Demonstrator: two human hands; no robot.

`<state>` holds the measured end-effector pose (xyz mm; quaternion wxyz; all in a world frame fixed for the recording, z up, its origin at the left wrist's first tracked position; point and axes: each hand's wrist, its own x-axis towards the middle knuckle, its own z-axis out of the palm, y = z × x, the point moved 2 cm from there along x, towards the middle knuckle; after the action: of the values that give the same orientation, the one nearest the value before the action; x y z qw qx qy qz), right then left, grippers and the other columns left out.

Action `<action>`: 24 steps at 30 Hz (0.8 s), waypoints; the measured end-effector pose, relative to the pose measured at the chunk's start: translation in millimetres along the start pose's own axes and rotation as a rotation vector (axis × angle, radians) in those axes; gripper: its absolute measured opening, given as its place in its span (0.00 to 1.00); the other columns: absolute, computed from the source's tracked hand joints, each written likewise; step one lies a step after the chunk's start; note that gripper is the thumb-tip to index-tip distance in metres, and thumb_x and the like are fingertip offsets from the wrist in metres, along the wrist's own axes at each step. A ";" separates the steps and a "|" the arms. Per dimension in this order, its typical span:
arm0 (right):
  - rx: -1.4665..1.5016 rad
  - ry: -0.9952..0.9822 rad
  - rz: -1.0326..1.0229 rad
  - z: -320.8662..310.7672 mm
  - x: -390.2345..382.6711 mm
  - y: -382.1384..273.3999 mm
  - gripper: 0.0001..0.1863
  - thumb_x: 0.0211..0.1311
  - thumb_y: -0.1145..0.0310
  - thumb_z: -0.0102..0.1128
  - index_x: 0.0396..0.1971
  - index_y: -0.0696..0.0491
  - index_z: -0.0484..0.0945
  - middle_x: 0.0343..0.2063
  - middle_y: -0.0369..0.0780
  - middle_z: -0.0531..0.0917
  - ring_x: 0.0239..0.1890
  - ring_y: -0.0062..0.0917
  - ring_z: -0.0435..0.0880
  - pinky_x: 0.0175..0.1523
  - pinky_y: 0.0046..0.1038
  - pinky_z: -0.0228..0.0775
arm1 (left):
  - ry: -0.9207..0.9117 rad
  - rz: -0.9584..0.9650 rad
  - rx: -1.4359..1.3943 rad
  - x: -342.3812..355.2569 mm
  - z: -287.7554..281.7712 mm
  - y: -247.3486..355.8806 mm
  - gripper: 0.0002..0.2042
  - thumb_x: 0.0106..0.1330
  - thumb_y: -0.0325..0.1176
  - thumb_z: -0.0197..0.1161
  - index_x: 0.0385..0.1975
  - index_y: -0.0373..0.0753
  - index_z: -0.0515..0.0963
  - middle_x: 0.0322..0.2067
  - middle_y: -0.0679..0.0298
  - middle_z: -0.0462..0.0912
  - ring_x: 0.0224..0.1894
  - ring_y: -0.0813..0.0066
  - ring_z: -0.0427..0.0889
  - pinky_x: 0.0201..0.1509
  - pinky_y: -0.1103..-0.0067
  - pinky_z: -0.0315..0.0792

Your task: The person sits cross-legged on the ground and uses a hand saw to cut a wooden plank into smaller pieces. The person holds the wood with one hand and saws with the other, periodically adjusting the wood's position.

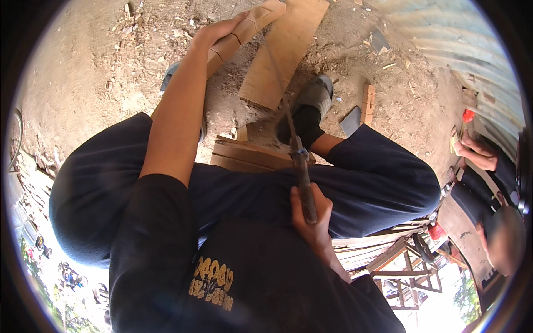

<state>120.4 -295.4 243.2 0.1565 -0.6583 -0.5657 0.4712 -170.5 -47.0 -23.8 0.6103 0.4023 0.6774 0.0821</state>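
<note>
My left hand (221, 32) is closed on a notched wooden block (240, 42) at the top of the view, holding it over the dirt floor. Thin dark lines cross the block's faces. In my right hand (315, 222) is the dark handle of a thin-bladed saw (302, 175), with something blue wrapped where handle and blade meet. Its blade runs up and away from me, seen nearly edge-on, and its far end meets the block just beyond my left fingers. How deep the blade sits in the wood I cannot tell.
A flat wooden board (283, 55) lies beside the block. Wooden planks (250, 155) are between my legs. Another notched block (367, 102) and a dark flat piece (350, 120) lie right of my shoe (316, 94). Another person (483, 183) sits far right, near a corrugated metal wall (472, 44).
</note>
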 end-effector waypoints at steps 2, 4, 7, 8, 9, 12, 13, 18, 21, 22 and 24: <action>-0.024 -0.033 -0.037 0.3 5.4 -3.4 0.10 0.65 0.78 0.61 0.24 0.58 0.70 0.14 0.37 0.69 0.17 0.18 0.66 0.21 0.26 0.56 | -0.083 0.000 -0.055 0.2 -1.9 -3.6 0.44 0.65 0.75 0.37 0.74 0.49 0.59 0.74 0.52 0.54 0.77 0.55 0.50 0.76 0.58 0.49; -0.038 -0.068 -0.019 2.5 7.0 -6.5 0.07 0.63 0.79 0.61 0.27 0.59 0.72 0.15 0.45 0.74 0.14 0.34 0.77 0.22 0.30 0.64 | 0.011 -0.004 0.055 5.4 2.5 -4.1 0.44 0.65 0.75 0.37 0.74 0.49 0.59 0.74 0.52 0.54 0.77 0.55 0.50 0.76 0.58 0.49; 0.009 -0.095 0.011 -3.5 -5.1 2.8 0.07 0.63 0.79 0.61 0.27 0.59 0.72 0.15 0.45 0.74 0.14 0.32 0.76 0.22 0.30 0.64 | 0.029 -0.006 0.077 8.7 3.2 -7.1 0.44 0.66 0.75 0.37 0.73 0.50 0.59 0.74 0.51 0.54 0.77 0.54 0.51 0.76 0.58 0.50; 0.006 -0.109 0.017 -4.7 -4.3 2.1 0.07 0.63 0.79 0.61 0.26 0.59 0.72 0.15 0.44 0.74 0.14 0.32 0.76 0.22 0.30 0.64 | 0.017 -0.008 0.057 8.5 3.3 -8.7 0.43 0.66 0.75 0.37 0.73 0.50 0.59 0.74 0.51 0.55 0.76 0.54 0.52 0.76 0.59 0.50; 0.003 -0.124 0.024 -6.2 -3.0 -0.7 0.07 0.63 0.79 0.61 0.26 0.59 0.72 0.15 0.44 0.74 0.14 0.32 0.77 0.22 0.30 0.64 | 0.016 0.004 0.028 8.0 2.4 -10.0 0.44 0.66 0.75 0.37 0.73 0.49 0.60 0.74 0.51 0.55 0.76 0.54 0.52 0.76 0.59 0.50; 0.000 -0.114 0.023 -4.2 0.6 -0.8 0.08 0.63 0.79 0.61 0.26 0.60 0.72 0.15 0.44 0.74 0.14 0.31 0.77 0.22 0.29 0.64 | 0.015 0.019 0.009 6.1 0.1 -4.2 0.44 0.65 0.75 0.37 0.73 0.47 0.61 0.73 0.50 0.56 0.76 0.53 0.53 0.76 0.59 0.49; 0.001 -0.106 0.018 -2.4 1.3 -0.4 0.08 0.63 0.79 0.61 0.26 0.60 0.72 0.15 0.44 0.75 0.14 0.30 0.77 0.22 0.29 0.64 | 0.024 0.003 0.043 6.8 -0.4 -3.0 0.44 0.65 0.75 0.37 0.72 0.46 0.61 0.73 0.50 0.56 0.76 0.53 0.54 0.76 0.59 0.49; -0.017 -0.084 0.015 -5.7 -5.6 -6.2 0.07 0.63 0.79 0.61 0.26 0.60 0.72 0.15 0.44 0.75 0.15 0.32 0.77 0.23 0.30 0.64 | 0.033 0.035 0.007 7.6 2.7 -8.0 0.46 0.65 0.75 0.36 0.72 0.44 0.62 0.73 0.50 0.56 0.76 0.53 0.53 0.77 0.58 0.48; -0.012 -0.079 0.004 -6.8 -3.4 -9.2 0.07 0.63 0.79 0.61 0.27 0.60 0.73 0.15 0.44 0.74 0.15 0.33 0.77 0.23 0.30 0.64 | 0.029 0.010 0.063 15.6 -2.0 -10.5 0.46 0.66 0.75 0.35 0.73 0.43 0.59 0.74 0.50 0.54 0.77 0.53 0.49 0.77 0.59 0.47; -0.011 -0.084 0.003 -7.5 -0.7 -8.8 0.07 0.63 0.79 0.61 0.27 0.59 0.73 0.15 0.44 0.74 0.15 0.33 0.77 0.23 0.30 0.64 | 0.038 0.011 0.056 10.8 -1.0 -9.2 0.45 0.67 0.74 0.34 0.73 0.43 0.58 0.74 0.50 0.53 0.77 0.53 0.48 0.77 0.59 0.47; 0.022 -0.097 0.083 -7.5 7.5 -5.8 0.06 0.63 0.79 0.61 0.27 0.60 0.73 0.15 0.44 0.73 0.15 0.32 0.76 0.23 0.30 0.63 | 0.076 0.031 0.039 9.0 3.3 -9.5 0.44 0.69 0.72 0.32 0.74 0.42 0.57 0.74 0.50 0.51 0.78 0.53 0.46 0.78 0.60 0.45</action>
<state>122.2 -284.5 248.1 0.1166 -0.6559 -0.5398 0.5146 -171.2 -48.7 -37.2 0.5747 0.4211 0.6954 0.0936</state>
